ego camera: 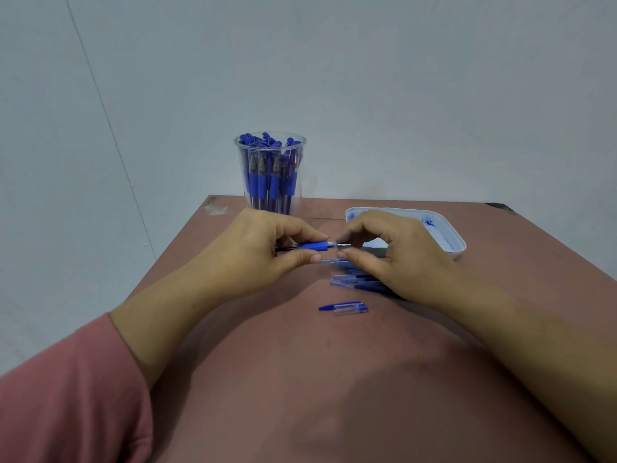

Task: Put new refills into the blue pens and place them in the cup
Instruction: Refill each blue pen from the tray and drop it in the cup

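**Both hands on one pen, held level over the table**

Your left hand (pixel 263 248) grips the blue pen (pixel 312 246) round its rubber sleeve, thumb underneath and fingers curled over the top. That steadies the barrel and leaves its front end free. Your right hand (pixel 397 255) pinches that front end between thumb and forefinger. From here I cannot tell whether you hold the nose piece or the tip of a refill. The pen lies roughly horizontal between the two hands, above the table (pixel 300 379) and touching nothing else. Held that way, the two parts probably line up on one axis.

The loose refills (pixel 350 278) lie in a small heap just beneath your right hand, so the next one is within short reach. The cap (pixel 345 308) rests alone nearer to you, apart from the heap; I judge it belongs to the pen you hold and waits there to go on last.

The cup (pixel 251 198) stands at the far edge, just beyond your left hand, already crowded with capped blue pens. The white tray (pixel 459 243), smeared with blue ink, sits behind your right hand.
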`<state>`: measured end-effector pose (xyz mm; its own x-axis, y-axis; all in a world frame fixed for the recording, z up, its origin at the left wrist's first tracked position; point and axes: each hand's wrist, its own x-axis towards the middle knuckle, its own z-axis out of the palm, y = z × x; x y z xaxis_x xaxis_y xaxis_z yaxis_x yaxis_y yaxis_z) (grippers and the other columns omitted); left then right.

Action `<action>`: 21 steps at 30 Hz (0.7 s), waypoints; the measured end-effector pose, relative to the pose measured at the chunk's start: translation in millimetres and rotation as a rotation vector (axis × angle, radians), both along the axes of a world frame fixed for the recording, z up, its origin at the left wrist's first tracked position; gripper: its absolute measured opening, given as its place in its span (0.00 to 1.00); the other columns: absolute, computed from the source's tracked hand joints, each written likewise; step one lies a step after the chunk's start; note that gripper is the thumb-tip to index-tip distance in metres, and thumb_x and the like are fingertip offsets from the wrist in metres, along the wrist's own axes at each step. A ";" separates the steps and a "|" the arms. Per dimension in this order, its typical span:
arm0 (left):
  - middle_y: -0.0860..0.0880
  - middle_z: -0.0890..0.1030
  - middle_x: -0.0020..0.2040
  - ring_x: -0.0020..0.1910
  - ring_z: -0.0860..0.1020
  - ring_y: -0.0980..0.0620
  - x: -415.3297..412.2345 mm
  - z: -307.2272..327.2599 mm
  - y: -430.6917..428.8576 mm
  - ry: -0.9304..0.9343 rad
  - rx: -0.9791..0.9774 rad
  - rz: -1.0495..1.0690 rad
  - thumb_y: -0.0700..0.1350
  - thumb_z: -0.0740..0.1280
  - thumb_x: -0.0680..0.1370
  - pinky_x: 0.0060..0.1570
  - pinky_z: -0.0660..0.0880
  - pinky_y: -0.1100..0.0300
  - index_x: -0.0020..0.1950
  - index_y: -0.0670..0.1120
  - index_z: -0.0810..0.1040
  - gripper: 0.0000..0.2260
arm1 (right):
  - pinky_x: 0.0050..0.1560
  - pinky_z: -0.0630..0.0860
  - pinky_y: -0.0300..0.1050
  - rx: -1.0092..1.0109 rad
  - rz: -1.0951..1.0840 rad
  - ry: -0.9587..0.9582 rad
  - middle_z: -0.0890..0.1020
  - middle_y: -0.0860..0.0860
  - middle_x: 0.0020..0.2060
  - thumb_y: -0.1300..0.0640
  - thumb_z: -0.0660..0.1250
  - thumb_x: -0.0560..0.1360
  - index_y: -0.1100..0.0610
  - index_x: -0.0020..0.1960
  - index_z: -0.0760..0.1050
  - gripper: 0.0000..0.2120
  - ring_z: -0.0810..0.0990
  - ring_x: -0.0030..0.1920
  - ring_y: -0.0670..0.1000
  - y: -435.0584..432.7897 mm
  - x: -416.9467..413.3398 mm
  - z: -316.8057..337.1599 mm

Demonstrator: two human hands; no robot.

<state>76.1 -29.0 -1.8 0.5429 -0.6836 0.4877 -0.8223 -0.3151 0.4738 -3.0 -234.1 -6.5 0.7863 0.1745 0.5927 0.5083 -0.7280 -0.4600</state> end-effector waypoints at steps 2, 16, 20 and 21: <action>0.67 0.80 0.39 0.38 0.78 0.61 -0.1 -0.1 0.0 -0.005 0.005 -0.003 0.49 0.73 0.73 0.39 0.72 0.71 0.54 0.55 0.83 0.10 | 0.47 0.74 0.37 -0.011 0.013 0.025 0.81 0.40 0.42 0.49 0.68 0.74 0.43 0.49 0.78 0.04 0.79 0.46 0.44 -0.4 1.1 -1.3; 0.66 0.81 0.39 0.39 0.79 0.61 1.6 -1.4 0.1 -0.012 0.000 0.003 0.49 0.73 0.73 0.39 0.71 0.72 0.54 0.56 0.83 0.10 | 0.48 0.74 0.32 -0.103 0.024 -0.071 0.79 0.37 0.43 0.50 0.69 0.74 0.53 0.57 0.79 0.13 0.78 0.45 0.40 -10.2 5.6 -3.3; 0.68 0.80 0.39 0.39 0.78 0.62 0.6 -1.6 0.0 -0.023 -0.007 -0.001 0.48 0.73 0.73 0.39 0.71 0.73 0.54 0.54 0.84 0.10 | 0.45 0.73 0.33 -0.138 0.036 -0.104 0.77 0.36 0.40 0.56 0.69 0.74 0.51 0.49 0.79 0.04 0.77 0.42 0.40 -7.7 5.7 -2.3; 0.68 0.80 0.38 0.39 0.78 0.62 0.6 -1.9 0.0 -0.022 -0.006 -0.001 0.48 0.73 0.73 0.39 0.71 0.73 0.54 0.54 0.84 0.10 | 0.44 0.72 0.31 -0.137 0.037 -0.095 0.76 0.33 0.39 0.53 0.68 0.76 0.48 0.48 0.78 0.02 0.77 0.42 0.38 -7.2 6.1 -2.3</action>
